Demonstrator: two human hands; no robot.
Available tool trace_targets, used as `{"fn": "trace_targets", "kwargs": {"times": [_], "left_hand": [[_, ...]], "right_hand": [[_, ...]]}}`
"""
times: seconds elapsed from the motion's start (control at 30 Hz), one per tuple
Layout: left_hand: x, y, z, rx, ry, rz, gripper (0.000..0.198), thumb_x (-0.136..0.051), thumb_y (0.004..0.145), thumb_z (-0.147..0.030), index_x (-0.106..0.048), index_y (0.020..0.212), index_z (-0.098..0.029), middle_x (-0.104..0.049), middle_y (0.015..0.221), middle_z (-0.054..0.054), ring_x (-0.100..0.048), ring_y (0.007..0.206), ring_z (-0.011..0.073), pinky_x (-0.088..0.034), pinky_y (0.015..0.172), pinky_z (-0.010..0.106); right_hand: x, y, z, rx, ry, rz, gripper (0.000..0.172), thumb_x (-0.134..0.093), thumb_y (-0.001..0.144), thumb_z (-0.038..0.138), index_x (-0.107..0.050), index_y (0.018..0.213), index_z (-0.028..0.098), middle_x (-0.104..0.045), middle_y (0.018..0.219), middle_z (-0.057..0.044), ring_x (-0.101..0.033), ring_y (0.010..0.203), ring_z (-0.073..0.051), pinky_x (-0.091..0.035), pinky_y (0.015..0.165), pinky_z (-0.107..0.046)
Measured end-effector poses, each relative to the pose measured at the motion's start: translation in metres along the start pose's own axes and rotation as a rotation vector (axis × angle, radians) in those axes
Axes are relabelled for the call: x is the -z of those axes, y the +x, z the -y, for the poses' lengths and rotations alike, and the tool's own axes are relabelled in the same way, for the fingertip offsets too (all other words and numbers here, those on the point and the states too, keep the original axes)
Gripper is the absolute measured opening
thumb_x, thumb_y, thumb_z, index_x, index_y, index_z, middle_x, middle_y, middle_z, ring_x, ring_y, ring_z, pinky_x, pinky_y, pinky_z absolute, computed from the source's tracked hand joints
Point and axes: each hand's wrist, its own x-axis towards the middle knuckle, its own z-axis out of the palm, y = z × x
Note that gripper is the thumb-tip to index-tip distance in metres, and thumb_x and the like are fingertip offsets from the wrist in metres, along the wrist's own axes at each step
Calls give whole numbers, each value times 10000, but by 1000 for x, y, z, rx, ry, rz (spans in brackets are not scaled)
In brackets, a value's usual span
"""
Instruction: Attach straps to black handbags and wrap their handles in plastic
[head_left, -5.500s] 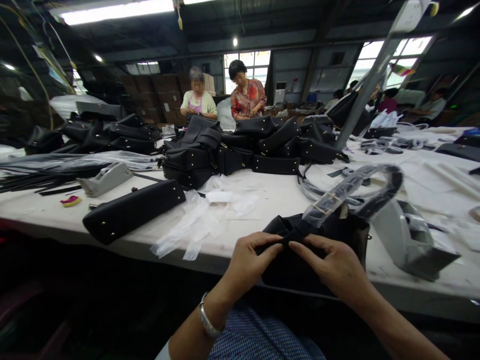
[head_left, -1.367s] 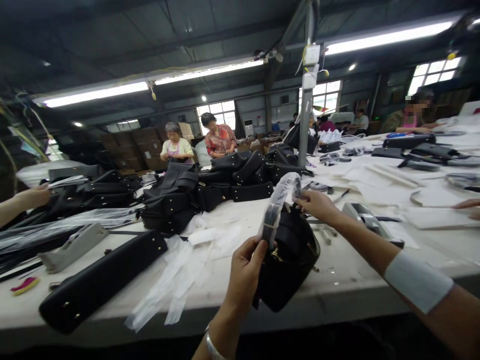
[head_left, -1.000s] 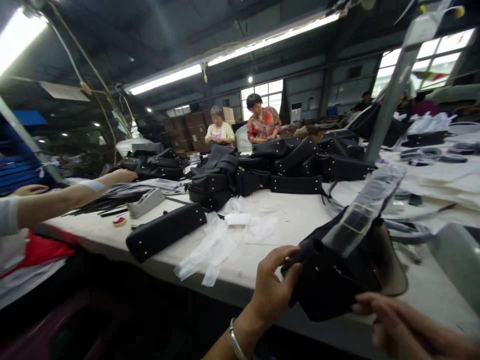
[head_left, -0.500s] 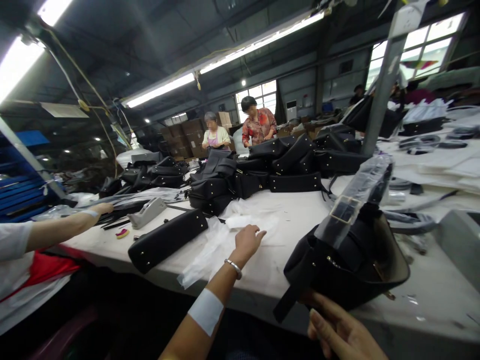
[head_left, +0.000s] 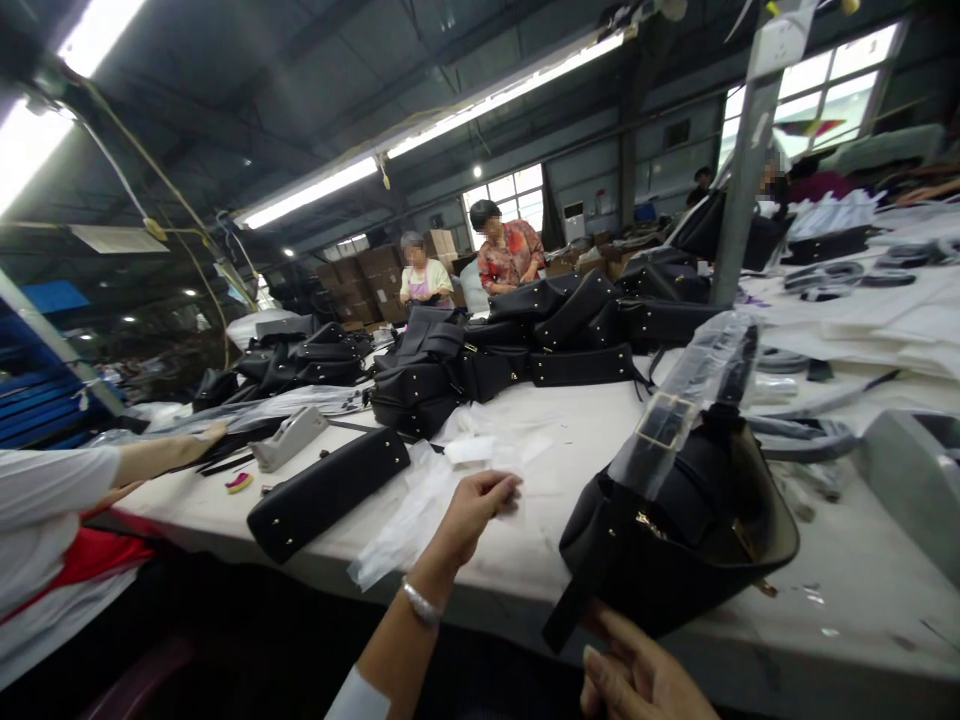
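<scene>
My left hand (head_left: 480, 510), wearing a silver bracelet (head_left: 421, 602), hovers over the table with thumb and fingers pinched together. Whatever it pinches, if anything, is too small to make out. Thin white wrapping sheets (head_left: 409, 510) lie crumpled just beyond and left of it. At the lower right, my right hand (head_left: 649, 675) has its thumb apart and its forefinger stretched to the underside of a black handbag (head_left: 675, 550), near a dangling strap end (head_left: 566, 615). That fingertip is partly hidden. The handbag stands open-topped, its buckled strap (head_left: 664, 425) covered in clear plastic.
A black bag (head_left: 330, 490) lies on its side at left, beside a grey tape dispenser (head_left: 289, 440). Stacked black bags (head_left: 427, 370) line the back. A grey bin (head_left: 911, 490) and metal post (head_left: 739, 180) are at right. A co-worker's arm (head_left: 157, 460) reaches in from the left.
My left hand has drawn slightly left and down, and its spread fingers have come together in a pinch. My right hand stays by the handbag. The co-worker's arm has moved farther in.
</scene>
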Motion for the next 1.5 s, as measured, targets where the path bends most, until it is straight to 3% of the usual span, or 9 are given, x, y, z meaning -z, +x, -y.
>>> {"fn": "trace_targets", "kwargs": {"times": [0.1, 0.27, 0.43, 0.67, 0.8, 1.0, 1.17, 1.37, 1.5], "left_hand": [[-5, -57, -1, 51, -151, 54, 385, -672, 866, -475, -752, 950, -107, -732, 794, 78, -651, 680, 157, -485, 626, 234], [-25, -133, 17, 85, -153, 126, 256, -690, 869, -386, -794, 850, -153, -753, 832, 79, -667, 788, 213, -492, 720, 270], [-41, -168, 42, 89, 37, 134, 224, -673, 874, -344, -799, 798, -175, -735, 784, 74, -669, 777, 231, -503, 718, 285], [-39, -158, 34, 48, -91, 73, 321, -641, 905, -378, -736, 1149, -194, -744, 1117, 104, -682, 1034, 268, -523, 908, 329], [-43, -149, 31, 110, -218, -35, 333, -672, 872, -464, -787, 942, -160, -778, 938, 102, -710, 903, 260, -545, 809, 305], [-38, -149, 35, 203, -301, -102, 301, -772, 788, -442, -786, 834, -145, -778, 808, 87, -703, 761, 215, -530, 699, 256], [-37, -153, 37, 220, -325, -151, 224, -801, 758, -358, -765, 780, -138, -763, 762, 68, -685, 712, 185, -516, 671, 240], [-34, -158, 39, 260, -364, -194, 183, -819, 727, -296, -729, 717, -137, -740, 701, 48, -664, 654, 160, -512, 632, 228], [-32, -157, 42, 256, -363, -206, 191, -822, 716, -284, -705, 696, -134, -730, 686, 54, -653, 635, 163, -512, 611, 238]], "right_hand": [[-3, -3, 5, -33, -47, 102, 789, -577, 792, 730, -644, 1322, 148, -703, 653, -65, -634, 564, -201, -473, 512, -274], [-15, -13, 16, 42, 18, 203, 568, -656, 800, 640, -765, 1127, 189, -743, 1122, -131, -673, 1074, -302, -459, 1036, -423], [-27, -16, 0, -52, 203, 67, 479, -742, 740, 613, -808, 909, 169, -784, 916, -110, -714, 954, -308, -535, 906, -385], [-31, -16, -19, -45, 72, -23, 405, -783, 707, 550, -795, 741, 147, -778, 767, -82, -721, 789, -274, -549, 745, -325], [-26, -20, -12, 16, -30, 3, 370, -740, 762, 513, -799, 789, 149, -787, 848, -97, -728, 855, -295, -560, 797, -347], [-3, -25, 0, 45, -181, -329, 489, -633, 857, 514, -712, 1216, 192, -719, 1233, -106, -660, 1158, -298, -506, 1024, -395], [-14, -20, 13, 104, -220, -293, 558, -608, 885, 443, -585, 1373, 173, -729, 1211, -111, -724, 1024, -267, -555, 960, -392], [-11, -26, 26, 166, -392, -347, 363, -587, 893, 476, -744, 1083, 210, -792, 999, -87, -764, 835, -272, -601, 831, -373], [-3, -36, 28, 187, -513, -437, 504, -614, 858, 459, -653, 1295, 211, -766, 1119, -93, -747, 953, -299, -593, 859, -382]]}}
